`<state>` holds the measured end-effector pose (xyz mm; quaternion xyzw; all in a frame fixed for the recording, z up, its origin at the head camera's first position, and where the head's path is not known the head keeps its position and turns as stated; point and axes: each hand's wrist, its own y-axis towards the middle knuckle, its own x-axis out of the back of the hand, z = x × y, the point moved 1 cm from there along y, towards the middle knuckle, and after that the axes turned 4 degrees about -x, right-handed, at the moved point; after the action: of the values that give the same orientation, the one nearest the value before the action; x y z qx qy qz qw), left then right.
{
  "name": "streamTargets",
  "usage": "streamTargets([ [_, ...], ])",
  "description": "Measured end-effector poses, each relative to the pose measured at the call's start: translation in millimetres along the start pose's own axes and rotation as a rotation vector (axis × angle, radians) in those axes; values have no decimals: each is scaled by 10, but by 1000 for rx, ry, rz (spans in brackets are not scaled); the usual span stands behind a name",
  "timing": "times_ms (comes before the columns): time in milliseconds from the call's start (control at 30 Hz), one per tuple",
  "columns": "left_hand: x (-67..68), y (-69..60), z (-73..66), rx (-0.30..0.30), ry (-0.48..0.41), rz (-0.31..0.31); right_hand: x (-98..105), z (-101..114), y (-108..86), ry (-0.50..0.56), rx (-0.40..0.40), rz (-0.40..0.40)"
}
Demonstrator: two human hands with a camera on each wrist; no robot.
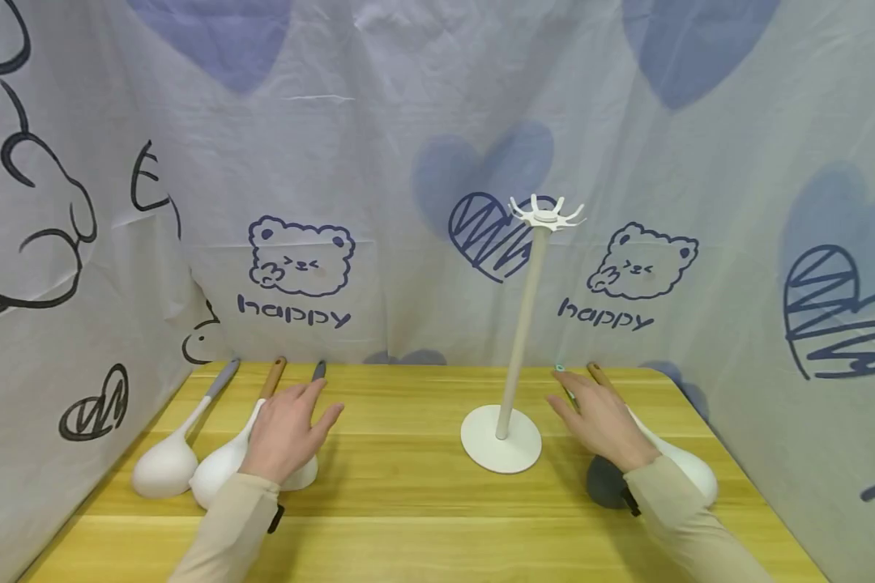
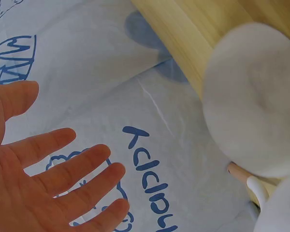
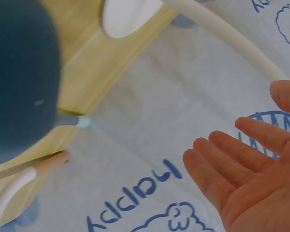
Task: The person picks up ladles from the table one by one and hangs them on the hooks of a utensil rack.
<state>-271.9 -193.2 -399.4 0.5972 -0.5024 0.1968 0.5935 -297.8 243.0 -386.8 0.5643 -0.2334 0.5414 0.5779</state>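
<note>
Head view: right hand [image 1: 607, 414] partly hides the dark ladle [image 1: 604, 483].

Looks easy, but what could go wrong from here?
The tall, slim white stand with a round base might tip if the right hand knocks it in passing. The white rounded ladle with a brown handle, partly hidden by the left hand, lies close beside the white ladle with a grey handle, so grabbing one could shove the other.

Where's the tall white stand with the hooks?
In the head view, the white stand is on the wooden table, right of centre, between the left hand and the nearer right hand.
</note>
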Motion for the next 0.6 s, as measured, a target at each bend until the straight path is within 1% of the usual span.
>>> streamTargets([
  [67, 0, 5, -21, 15, -24, 12, 14, 49, 44, 10, 22, -22],
  [133, -3, 8, -34, 40, -48, 30, 31, 96, 87, 27, 27, -43],
  [267, -17, 11, -45, 77, -89, 53, 69, 180, 154, 67, -5, -59],
  [333, -26, 10, -47, 83, -104, 57, 91, 218, 179, 97, -29, -58],
  [467, -50, 11, -43, 95, -126, 55, 148, 286, 228, 205, -56, -69],
  [600, -78, 21, -31, 111, -138, 59, 218, 349, 307, 297, -53, -110],
])
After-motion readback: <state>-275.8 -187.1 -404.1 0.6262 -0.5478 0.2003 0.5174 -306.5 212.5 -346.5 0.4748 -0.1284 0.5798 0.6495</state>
